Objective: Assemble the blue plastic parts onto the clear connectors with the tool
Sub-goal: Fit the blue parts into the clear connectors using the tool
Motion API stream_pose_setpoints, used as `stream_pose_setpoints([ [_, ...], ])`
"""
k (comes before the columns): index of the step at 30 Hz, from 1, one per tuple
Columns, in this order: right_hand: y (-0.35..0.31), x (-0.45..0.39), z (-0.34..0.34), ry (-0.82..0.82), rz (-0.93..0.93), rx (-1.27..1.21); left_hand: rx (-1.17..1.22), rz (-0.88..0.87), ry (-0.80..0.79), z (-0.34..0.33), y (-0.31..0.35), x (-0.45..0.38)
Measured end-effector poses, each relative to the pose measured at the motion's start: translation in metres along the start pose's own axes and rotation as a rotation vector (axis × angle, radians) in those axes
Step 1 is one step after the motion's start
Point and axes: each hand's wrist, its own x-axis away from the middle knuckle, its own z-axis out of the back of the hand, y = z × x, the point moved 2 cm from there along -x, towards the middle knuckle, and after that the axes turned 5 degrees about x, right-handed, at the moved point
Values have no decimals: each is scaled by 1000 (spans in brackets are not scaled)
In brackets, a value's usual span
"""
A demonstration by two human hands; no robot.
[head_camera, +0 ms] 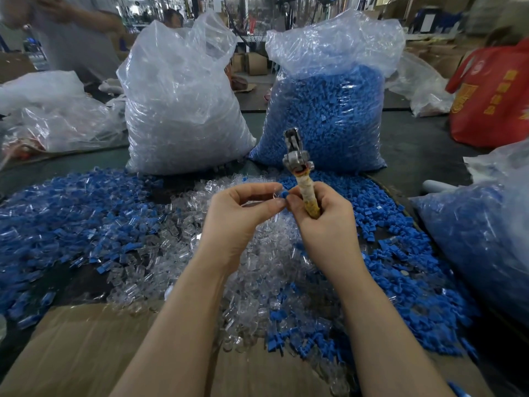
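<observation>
Left hand: our left hand [243, 216] is raised over the heap, thumb and forefinger pinching a clear connector [275, 196] at their tips; the piece is hard to make out against the clear pile behind it.
Right hand: our right hand [320, 222] is wrapped around the tool [300, 173], lower fingers curled on its taped handle, while thumb and forefinger pinch a small blue part [284, 194].
Where the pieces meet: the blue part sits just beside the connector, between the two sets of fingertips, above the middle of the tabletop [423, 144]; we cannot tell whether they already touch.
Why held so: we judge that keeping the tool parked in the palm frees the fingertips to mate the pieces first, with the tool ready for pressing.
Tool axis: its long axis runs nearly upright, leaning slightly away from us, metal head at the top, handle end down in the palm.
Blue part direction: too small to read its axis; it faces left toward the connector.
Supplies: loose clear pieces [257, 267] lie below our hands, loose blue pieces [400, 267] to the right, within easy reach; a bag of clear pieces [183, 110] and a bag of blue pieces [323, 116] stand behind.
</observation>
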Motion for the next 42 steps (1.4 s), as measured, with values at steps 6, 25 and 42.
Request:
stream_pose_setpoints([
  [6, 0, 0, 2, -5, 25, 38, -32, -21, 18, -2, -1, -1],
  [25, 19, -6, 25, -261, -154, 121, 153, -26, 86, 7, -2, -4],
  [42, 3, -1, 5, -95, 66, 88, -151, -87, 71, 0, -5, -4],
])
